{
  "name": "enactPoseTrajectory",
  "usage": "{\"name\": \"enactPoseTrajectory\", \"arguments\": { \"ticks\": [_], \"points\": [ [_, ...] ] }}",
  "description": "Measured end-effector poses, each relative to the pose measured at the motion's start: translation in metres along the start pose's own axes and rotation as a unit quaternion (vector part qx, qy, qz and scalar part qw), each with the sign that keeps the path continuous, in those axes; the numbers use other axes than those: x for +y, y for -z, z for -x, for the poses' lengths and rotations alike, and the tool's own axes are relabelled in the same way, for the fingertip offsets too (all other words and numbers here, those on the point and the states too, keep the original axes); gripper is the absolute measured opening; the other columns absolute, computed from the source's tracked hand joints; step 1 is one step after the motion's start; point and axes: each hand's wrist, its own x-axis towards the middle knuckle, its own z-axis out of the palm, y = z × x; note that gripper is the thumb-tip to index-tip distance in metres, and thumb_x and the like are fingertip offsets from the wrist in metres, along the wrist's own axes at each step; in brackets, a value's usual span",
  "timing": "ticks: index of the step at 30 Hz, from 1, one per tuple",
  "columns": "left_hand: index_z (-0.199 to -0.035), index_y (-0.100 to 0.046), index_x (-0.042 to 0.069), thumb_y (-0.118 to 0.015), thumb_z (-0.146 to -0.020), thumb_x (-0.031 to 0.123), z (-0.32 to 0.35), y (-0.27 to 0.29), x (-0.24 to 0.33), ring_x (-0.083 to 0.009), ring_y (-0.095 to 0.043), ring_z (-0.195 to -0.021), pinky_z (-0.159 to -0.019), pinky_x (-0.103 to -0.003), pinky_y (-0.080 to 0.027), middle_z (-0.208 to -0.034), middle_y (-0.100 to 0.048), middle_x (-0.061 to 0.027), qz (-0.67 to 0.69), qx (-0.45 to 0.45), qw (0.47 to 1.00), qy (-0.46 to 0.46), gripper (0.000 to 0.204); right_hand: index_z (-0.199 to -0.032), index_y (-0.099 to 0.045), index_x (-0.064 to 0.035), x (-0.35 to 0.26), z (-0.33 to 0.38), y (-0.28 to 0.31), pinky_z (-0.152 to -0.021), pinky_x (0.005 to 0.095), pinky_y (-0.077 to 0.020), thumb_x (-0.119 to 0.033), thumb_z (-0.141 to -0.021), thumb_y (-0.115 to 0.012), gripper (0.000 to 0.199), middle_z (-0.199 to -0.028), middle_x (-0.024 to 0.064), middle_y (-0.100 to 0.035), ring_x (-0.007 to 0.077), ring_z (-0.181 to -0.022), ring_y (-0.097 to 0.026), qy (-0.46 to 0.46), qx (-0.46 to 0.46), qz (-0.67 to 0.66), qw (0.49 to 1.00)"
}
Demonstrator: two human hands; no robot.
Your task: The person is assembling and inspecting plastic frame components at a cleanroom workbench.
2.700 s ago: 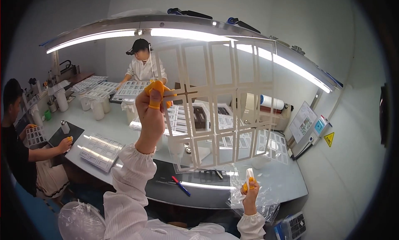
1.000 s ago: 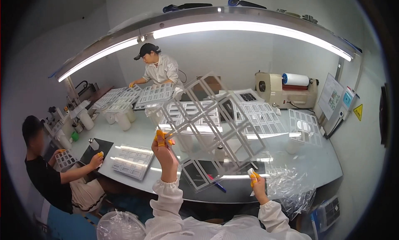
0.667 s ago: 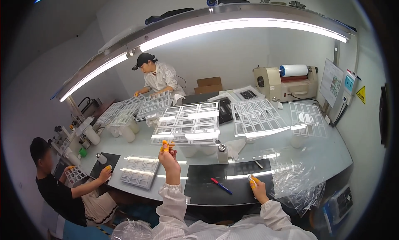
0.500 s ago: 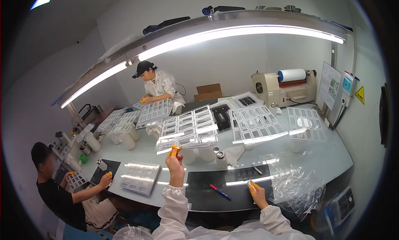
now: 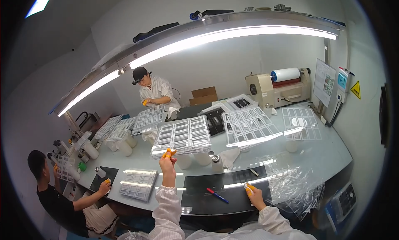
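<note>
My left hand [image 5: 168, 166], in orange finger cots, is raised with its fingers pinched together. Its fingertips overlap the near edge of a stack of clear sheets with white-framed windows [image 5: 183, 136]; whether they grip a sheet cannot be made out. Over the right part of a black mat [image 5: 203, 188], my right hand [image 5: 255, 197] holds a crumpled white wipe [image 5: 248, 186] between orange-capped fingers. A red-and-blue pen [image 5: 217, 195] lies between my hands, and a small light-coloured tool [image 5: 253, 171] rests farther back.
Crinkled clear film [image 5: 293, 188] covers the table's right front. A metal-topped bottle [image 5: 217, 163] stands behind the mat. More framed sheets [image 5: 251, 125] sit on white containers. A roller machine [image 5: 278, 88] stands at the back. One co-worker [image 5: 153, 90] stands across; another [image 5: 52, 194] sits left.
The view has shifted slightly. My hands keep nearly the same poses. The seated co-worker has raised a framed sheet, and the co-worker across stands more upright.
</note>
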Motion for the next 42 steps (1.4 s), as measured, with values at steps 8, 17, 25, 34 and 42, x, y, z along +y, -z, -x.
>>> {"name": "enactPoseTrajectory", "arguments": {
  "ticks": [8, 17, 25, 34, 42],
  "points": [
    [-0.079, -0.056, -0.002, -0.048, -0.083, 0.022, -0.02, 0.031, 0.007, -0.0042, -0.034, -0.036, -0.035, -0.018, -0.031, -0.058, -0.053, -0.0041, -0.228, -0.082, 0.97, -0.014, 0.026, -0.103, -0.054, -0.0028, -0.002, -0.001, -0.002, -0.059, 0.0255, -0.0419, -0.01, -0.074, -0.054, 0.03, -0.075, 0.0173, -0.059, 0.0149, -0.063, -0.056, -0.014, -0.01, -0.005, 1.0],
    [-0.072, -0.056, 0.002, -0.047, -0.083, 0.025, -0.021, 0.039, 0.007, -0.0041, -0.03, -0.035, -0.037, -0.019, -0.029, -0.054, -0.05, -0.0008, -0.169, -0.07, 0.98, 0.074, 0.027, -0.103, -0.055, -0.005, 0.006, -0.002, -0.005, -0.061, 0.0276, -0.044, -0.012, -0.072, -0.056, 0.032, -0.076, 0.019, -0.059, 0.0261, -0.069, -0.06, -0.005, -0.007, 0.002, 1.0],
    [-0.075, -0.055, 0.005, -0.047, -0.083, 0.025, -0.012, 0.028, -0.001, -0.0042, -0.033, -0.037, -0.04, -0.02, -0.032, -0.06, -0.053, 0.0, -0.045, -0.057, 0.991, 0.111, 0.023, -0.104, -0.055, -0.0061, -0.002, -0.002, -0.003, -0.059, 0.0282, -0.0437, -0.013, -0.073, -0.055, 0.032, -0.075, 0.0192, -0.058, 0.0259, -0.065, -0.059, 0.005, -0.011, 0.011, 1.0],
    [-0.076, -0.056, 0.005, -0.046, -0.083, 0.023, -0.003, 0.03, 0.0, -0.0042, -0.033, -0.037, -0.04, -0.018, -0.032, -0.061, -0.054, -0.0004, -0.024, -0.047, 0.993, 0.103, 0.022, -0.103, -0.055, -0.005, -0.002, 0.003, -0.001, -0.059, 0.0283, -0.0435, -0.012, -0.073, -0.054, 0.031, -0.073, 0.019, -0.059, 0.0254, -0.064, -0.059, -0.007, -0.011, 0.001, 1.0],
    [-0.077, -0.055, 0.005, -0.045, -0.083, 0.023, -0.015, 0.042, 0.014, -0.0039, -0.032, -0.037, -0.039, -0.018, -0.03, -0.062, -0.054, -0.001, -0.053, -0.035, 0.994, 0.092, 0.021, -0.102, -0.055, 0.0, 0.012, -0.002, -0.006, -0.043, 0.0228, -0.032, -0.011, -0.075, -0.052, 0.029, -0.054, 0.0019, -0.048, 0.0066, -0.046, -0.04, 0.013, -0.008, 0.009, 1.0]
  ]
}}
